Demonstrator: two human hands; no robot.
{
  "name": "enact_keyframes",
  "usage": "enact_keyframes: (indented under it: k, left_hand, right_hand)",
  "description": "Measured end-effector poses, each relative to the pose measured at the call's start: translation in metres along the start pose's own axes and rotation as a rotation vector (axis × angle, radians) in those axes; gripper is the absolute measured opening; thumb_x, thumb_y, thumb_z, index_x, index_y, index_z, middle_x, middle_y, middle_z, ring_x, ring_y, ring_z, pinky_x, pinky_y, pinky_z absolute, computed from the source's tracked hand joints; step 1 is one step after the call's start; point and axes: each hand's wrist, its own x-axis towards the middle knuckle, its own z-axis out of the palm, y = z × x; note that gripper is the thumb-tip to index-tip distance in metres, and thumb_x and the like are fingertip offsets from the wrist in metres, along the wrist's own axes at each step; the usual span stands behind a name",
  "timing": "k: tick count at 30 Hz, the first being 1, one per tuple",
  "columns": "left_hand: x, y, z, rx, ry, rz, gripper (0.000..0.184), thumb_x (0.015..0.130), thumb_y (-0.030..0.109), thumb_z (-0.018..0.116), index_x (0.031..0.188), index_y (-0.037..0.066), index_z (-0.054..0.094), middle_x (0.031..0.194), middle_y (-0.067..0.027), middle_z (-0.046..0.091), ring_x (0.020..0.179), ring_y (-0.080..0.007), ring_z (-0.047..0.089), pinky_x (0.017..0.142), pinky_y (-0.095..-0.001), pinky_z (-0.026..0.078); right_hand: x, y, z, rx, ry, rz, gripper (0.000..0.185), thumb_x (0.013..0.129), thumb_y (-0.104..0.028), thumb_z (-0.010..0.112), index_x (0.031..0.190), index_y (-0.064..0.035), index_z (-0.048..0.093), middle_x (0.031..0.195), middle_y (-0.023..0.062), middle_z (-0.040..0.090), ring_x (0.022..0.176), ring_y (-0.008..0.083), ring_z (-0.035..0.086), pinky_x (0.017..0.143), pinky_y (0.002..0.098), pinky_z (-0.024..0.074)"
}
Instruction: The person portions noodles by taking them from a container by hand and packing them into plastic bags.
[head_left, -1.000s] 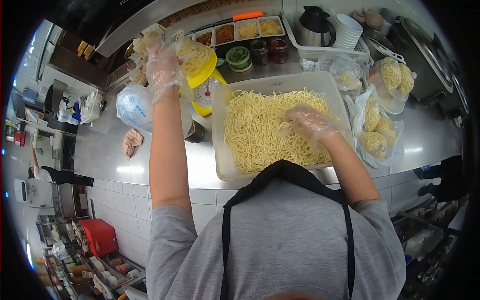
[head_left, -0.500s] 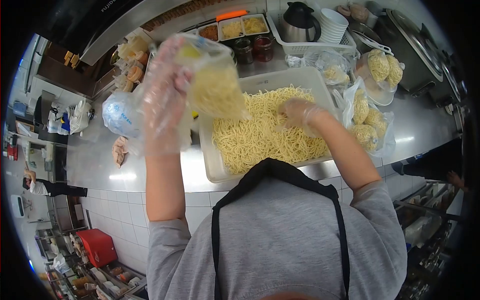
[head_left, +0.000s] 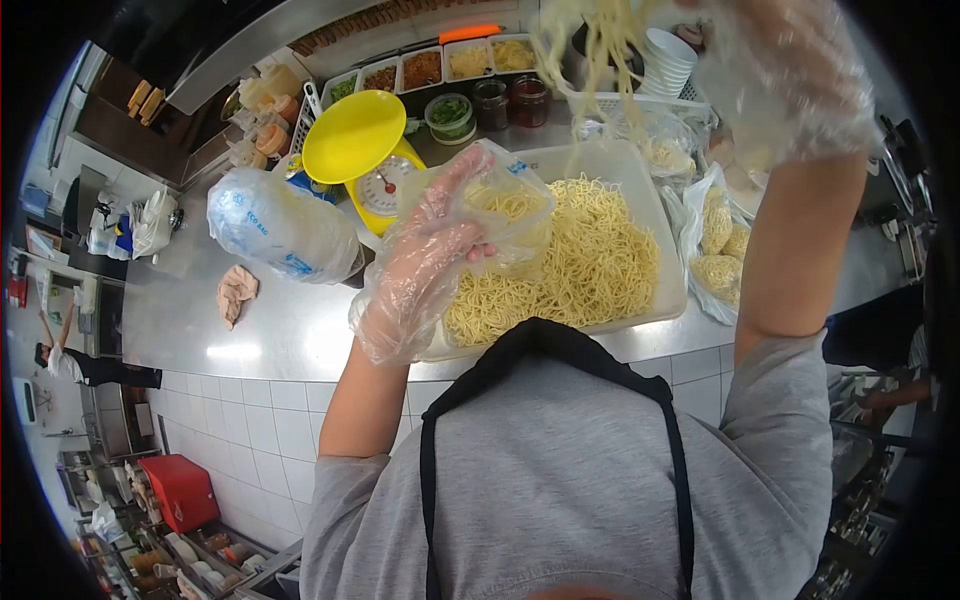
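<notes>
My left hand (head_left: 425, 245), in a loose clear plastic glove, grips a clear plastic bag (head_left: 525, 195) over the left part of the white tray (head_left: 668, 225). Some noodles seem to show in or through the bag. A broad heap of yellow noodles (head_left: 605, 250) fills the tray. High at the upper right, my gloved right hand (head_left: 785, 60) is raised, closed on a bunch of noodles (head_left: 605, 45) whose strands dangle above the tray's far side. Its fingers are partly cut off by the frame's top edge.
A yellow scale (head_left: 355, 140) stands left of the tray, near a roll of plastic bags (head_left: 285, 225) and a crumpled cloth (head_left: 236, 293). Topping containers (head_left: 422, 69) and jars (head_left: 490, 103) line the back. Bagged noodles (head_left: 716, 225) lie right; another person (head_left: 85, 365) stands far left.
My right hand has risen out of the tray with noodles in its grip. My left hand has lowered the bag toward the tray, uncovering the yellow scale.
</notes>
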Motion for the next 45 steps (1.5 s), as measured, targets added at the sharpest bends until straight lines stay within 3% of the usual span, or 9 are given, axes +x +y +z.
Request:
enact_keyframes:
  k: [5,10,13,17,27,32,34,41,45]
  left_hand:
    - [-0.003,0.007,0.007,0.028,0.031,-0.007,0.057,0.077,0.005,0.055,0.131,-0.001,0.038,0.136,-0.0117,0.037,0.083,-0.0108,0.051,0.074,-0.0243,0.043]
    - [-0.007,0.006,0.001,0.074,0.187,-0.051,0.067,0.077,0.001,0.058,0.138,0.006,0.031,0.123,-0.0066,0.049,0.096,-0.0120,0.052,0.076,-0.0271,0.046]
    - [-0.009,0.012,0.002,0.480,0.050,0.232,0.066,0.077,-0.001,0.055,0.138,0.007,0.031,0.125,-0.0063,0.048,0.098,-0.0125,0.053,0.076,-0.0263,0.047]
    - [-0.004,0.009,0.000,0.164,0.087,-0.035,0.067,0.076,-0.004,0.053,0.138,0.006,0.030,0.131,-0.0072,0.043,0.096,-0.0115,0.052,0.076,-0.0252,0.047]
    - [0.003,0.011,-0.002,0.374,0.159,0.064,0.067,0.073,-0.001,0.049,0.137,0.002,0.031,0.136,-0.0109,0.037,0.083,-0.0113,0.055,0.071,-0.0246,0.048]
    - [0.015,-0.009,-0.001,0.746,0.223,0.358,0.066,0.071,0.001,0.053,0.135,0.002,0.033,0.128,-0.0141,0.044,0.087,-0.0192,0.058,0.076,-0.0286,0.048]
    - [0.020,-0.031,-0.001,1.205,0.202,0.593,0.064,0.072,0.003,0.054,0.133,0.002,0.035,0.123,-0.0153,0.048,0.087,-0.0225,0.059,0.078,-0.0307,0.048]
    - [0.026,-0.067,0.019,1.602,-0.071,0.115,0.030,0.079,0.009,0.053,0.108,0.002,0.052,0.104,-0.0210,0.053,0.096,-0.0360,0.054,0.080,-0.0413,0.046]
    - [0.026,-0.069,0.014,1.553,-0.023,0.200,0.031,0.081,0.009,0.052,0.111,0.004,0.053,0.109,-0.0173,0.055,0.097,-0.0291,0.056,0.080,-0.0373,0.047]
  right_hand:
    - [0.028,-0.003,0.024,0.351,-0.153,0.027,0.015,0.083,-0.012,0.060,0.096,-0.0048,0.057,0.085,0.0085,0.062,0.079,0.0162,0.064,0.063,0.0270,0.0573]
    - [-0.008,0.037,0.091,-0.572,-0.396,0.369,0.026,0.082,-0.009,0.059,0.108,-0.0114,0.058,0.093,0.0072,0.062,0.088,0.0165,0.061,0.079,0.0336,0.0535]
    - [-0.038,0.065,0.125,0.141,-0.312,0.903,0.020,0.082,-0.008,0.059,0.102,-0.0081,0.058,0.090,0.0084,0.062,0.084,0.0183,0.061,0.078,0.0339,0.0520]
    - [-0.047,0.072,0.144,-0.688,-0.911,0.782,0.021,0.079,-0.007,0.060,0.100,-0.0042,0.058,0.087,0.0082,0.062,0.081,0.0265,0.060,0.076,0.0366,0.0484]
    - [-0.067,0.053,0.092,-0.695,-0.341,0.449,0.079,0.065,-0.041,0.076,0.131,-0.0146,0.041,0.124,0.0129,0.051,0.114,0.0285,0.050,0.099,0.0396,0.0396]
    - [-0.077,0.055,0.123,-0.408,-0.536,1.219,0.069,0.076,-0.026,0.068,0.135,-0.0133,0.036,0.118,0.0181,0.054,0.116,0.0298,0.049,0.094,0.0367,0.0413]
    - [-0.091,0.068,0.124,-0.349,-0.360,1.220,0.053,0.079,-0.020,0.062,0.128,-0.0119,0.043,0.111,0.0169,0.058,0.109,0.0298,0.053,0.088,0.0366,0.0430]
    - [-0.054,0.047,0.066,-0.550,0.027,0.642,0.009,0.085,-0.014,0.050,0.086,-0.0073,0.056,0.081,0.0034,0.054,0.079,0.0145,0.052,0.075,0.0301,0.0426]
    - [-0.018,-0.009,0.021,0.291,0.351,0.246,0.011,0.085,-0.015,0.056,0.085,-0.0039,0.055,0.074,0.0095,0.060,0.070,0.0174,0.062,0.060,0.0253,0.0523]
